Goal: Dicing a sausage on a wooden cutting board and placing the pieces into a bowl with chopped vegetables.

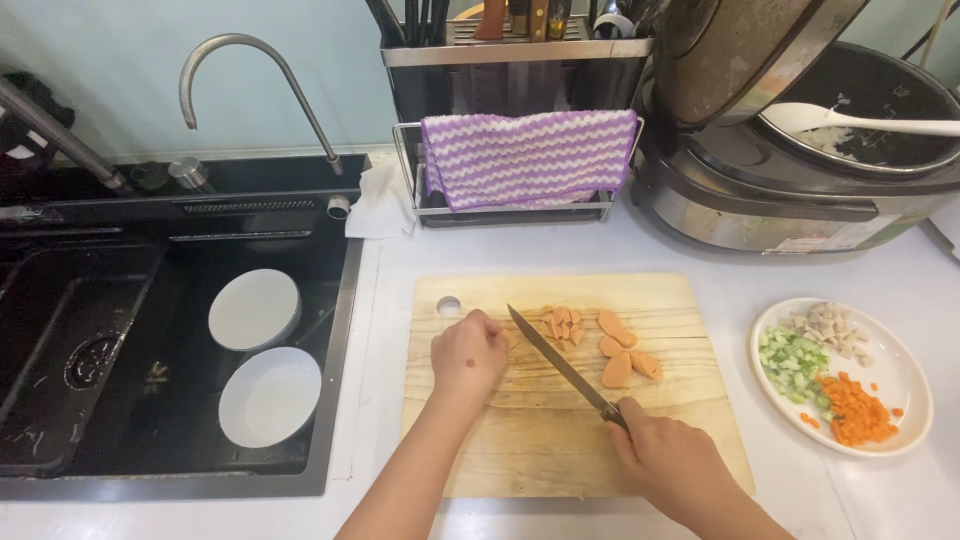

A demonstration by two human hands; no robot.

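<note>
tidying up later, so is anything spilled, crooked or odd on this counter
Mostly tidy. The grey rice cooker stands open with a white spoon left inside, and two round white plates lie in the black sink. A few orange carrot bits sit on the plate's rim.

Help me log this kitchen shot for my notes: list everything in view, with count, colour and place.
cutting board: one, pale wood, centre of counter
sausage slices: several, pinkish orange, on the board
knife: one, dark blade, angled across the board
plate: one, white, right of board, holding green, orange and pale diced bits
rice cooker: one, silver, lid open, back right, white spoon inside
cloth: one, purple and white, hung on a rack behind the board
knife rack: one, dark metal, back centre
sink: one, black, left, two white dishes inside
tap: one, grey, behind the sink
left hand: on the board, beside the slices
right hand: gripping the knife handle
</note>
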